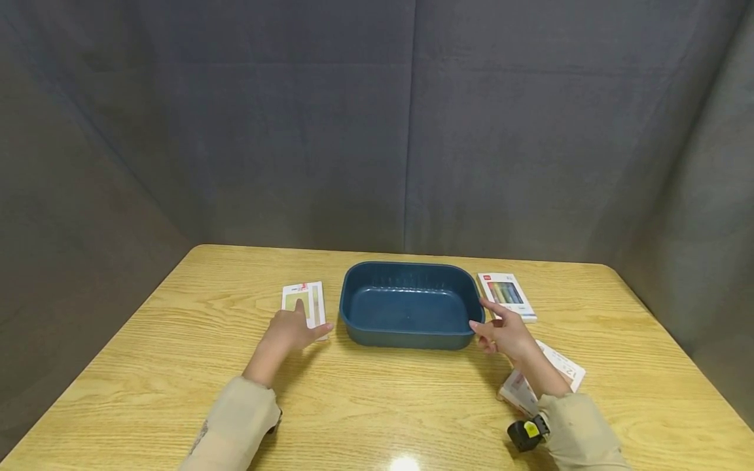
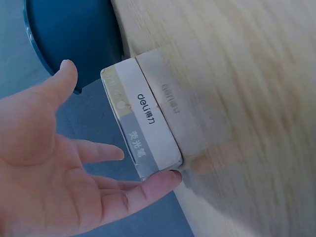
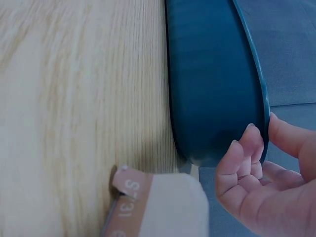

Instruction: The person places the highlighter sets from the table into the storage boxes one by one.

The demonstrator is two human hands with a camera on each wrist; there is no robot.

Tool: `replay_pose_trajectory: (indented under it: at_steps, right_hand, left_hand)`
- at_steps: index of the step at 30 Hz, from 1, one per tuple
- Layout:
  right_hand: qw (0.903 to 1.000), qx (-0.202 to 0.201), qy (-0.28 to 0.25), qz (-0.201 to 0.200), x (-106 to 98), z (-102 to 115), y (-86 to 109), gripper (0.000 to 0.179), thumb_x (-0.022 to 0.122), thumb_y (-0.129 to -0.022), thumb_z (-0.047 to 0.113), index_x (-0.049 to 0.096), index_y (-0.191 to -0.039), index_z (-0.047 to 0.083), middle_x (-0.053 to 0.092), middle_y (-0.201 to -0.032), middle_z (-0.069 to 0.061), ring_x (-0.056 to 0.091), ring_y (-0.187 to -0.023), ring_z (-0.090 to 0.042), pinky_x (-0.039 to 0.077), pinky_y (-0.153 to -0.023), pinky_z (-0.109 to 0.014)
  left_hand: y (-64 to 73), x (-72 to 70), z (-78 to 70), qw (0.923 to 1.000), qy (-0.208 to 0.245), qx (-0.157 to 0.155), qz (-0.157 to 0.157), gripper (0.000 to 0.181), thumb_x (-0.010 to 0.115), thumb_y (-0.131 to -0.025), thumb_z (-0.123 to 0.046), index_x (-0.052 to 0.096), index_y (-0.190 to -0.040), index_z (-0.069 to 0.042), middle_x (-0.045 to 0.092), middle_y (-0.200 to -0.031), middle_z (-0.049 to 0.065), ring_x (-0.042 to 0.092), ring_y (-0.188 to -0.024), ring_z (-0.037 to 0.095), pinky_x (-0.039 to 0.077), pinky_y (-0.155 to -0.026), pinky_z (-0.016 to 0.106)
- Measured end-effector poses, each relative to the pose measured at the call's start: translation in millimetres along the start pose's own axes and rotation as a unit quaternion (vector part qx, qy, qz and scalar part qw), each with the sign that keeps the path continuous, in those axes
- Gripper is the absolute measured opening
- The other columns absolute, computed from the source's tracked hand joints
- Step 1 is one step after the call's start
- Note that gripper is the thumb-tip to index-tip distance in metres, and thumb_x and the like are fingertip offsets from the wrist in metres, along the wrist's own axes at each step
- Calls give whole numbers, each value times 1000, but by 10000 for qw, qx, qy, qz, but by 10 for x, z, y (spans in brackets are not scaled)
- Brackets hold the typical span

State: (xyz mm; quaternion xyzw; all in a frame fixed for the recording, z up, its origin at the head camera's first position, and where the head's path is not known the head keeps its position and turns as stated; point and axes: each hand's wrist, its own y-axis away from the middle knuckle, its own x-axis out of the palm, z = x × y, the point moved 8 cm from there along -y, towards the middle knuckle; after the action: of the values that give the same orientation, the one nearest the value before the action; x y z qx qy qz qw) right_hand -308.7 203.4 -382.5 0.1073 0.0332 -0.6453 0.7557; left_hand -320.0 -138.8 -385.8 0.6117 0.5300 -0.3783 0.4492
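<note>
A dark blue plastic tub (image 1: pixel 410 335) stands empty in the middle of the wooden table. My left hand (image 1: pixel 297 326) lies with straight fingers on a white highlighter box (image 1: pixel 312 297) just left of the tub. In the left wrist view the open left hand (image 2: pixel 64 168) touches the box (image 2: pixel 143 118) with a fingertip at its near end. My right hand (image 1: pixel 493 325) is at the tub's right end, thumb over the rim and curled fingers on the outer wall. The right wrist view shows the right hand (image 3: pixel 266 168) pinching the tub (image 3: pixel 212 79) at its rim.
A box of coloured pens (image 1: pixel 508 296) lies right of the tub. Two more flat boxes (image 1: pixel 562 365) lie under and beside my right forearm, one also showing in the right wrist view as a pale box (image 3: pixel 158 207). Grey cloth walls surround the table (image 1: pixel 177 392).
</note>
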Motion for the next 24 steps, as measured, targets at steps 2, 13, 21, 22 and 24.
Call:
replay_pose_trajectory:
  at_steps: [2, 13, 21, 22, 24]
  right_hand:
    - [10000, 14, -1, -20, 1, -5, -3, 63, 53, -89, 4, 16, -141, -4, 52, -65, -7, 46, -52, -13, 38, -50, -26]
    - [9999, 48, -151, -43, -4, -20, -16, 63, 51, -89, 0, 15, -141, -4, 49, -63, -4, 44, -51, -12, 37, -48, -24]
    - [9999, 101, -62, -57, -11, -24, 1, 64, 53, -89, 2, 17, -141, -2, 48, -61, -5, 45, -52, -13, 37, -49, -24]
    - [9999, 105, -71, -56, -13, -26, 2, 64, 53, -89, 2, 17, -141, -2, 48, -61, -5, 45, -52, -14, 37, -49, -24]
    - [9999, 104, -110, -58, -17, -28, 2, 64, 54, -88, 3, 17, -141, -2, 47, -61, -4, 44, -52, -14, 37, -49, -24]
  left_hand:
    - [-13, 3, 9, 10000, 10, -59, -15, 89, 53, -84, -50, 20, -133, 17, 39, -115, 43, 41, -108, 49, 40, -85, 50]
    - [-87, 37, 39, 9995, -197, -250, -63, 95, 59, -82, -46, 17, -127, 26, 38, -113, 46, 41, -108, 50, 39, -88, 48]
    - [-107, 38, 20, 9982, -254, -534, -69, 99, 58, -81, -49, 13, -129, 25, 41, -111, 45, 43, -106, 48, 40, -86, 48]
    - [-106, 38, 22, 9981, -181, -587, -70, 99, 59, -81, -49, 12, -130, 24, 40, -112, 45, 42, -107, 48, 40, -87, 48]
    - [-102, 37, 27, 9977, -35, -667, -82, 99, 60, -81, -48, 10, -131, 22, 37, -114, 45, 41, -108, 49, 38, -88, 49]
